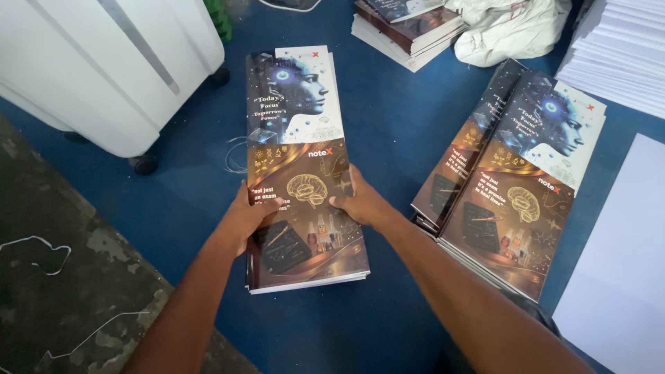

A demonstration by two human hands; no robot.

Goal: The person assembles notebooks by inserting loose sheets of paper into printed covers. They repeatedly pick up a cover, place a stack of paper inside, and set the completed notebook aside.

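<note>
A blue mat (388, 131) covers most of the floor, with bare, worn grey concrete (62, 277) at the left, a white appliance on small black wheels (104, 62) at the upper left, and what seems a crumpled white cloth (506, 28) at the top.

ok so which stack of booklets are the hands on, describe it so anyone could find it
On the blue floor, beside the white wheeled unit, lies a stack of glossy booklets. Unlike the fanned stack to its right, both hands grip it: left hand, right hand.
</note>
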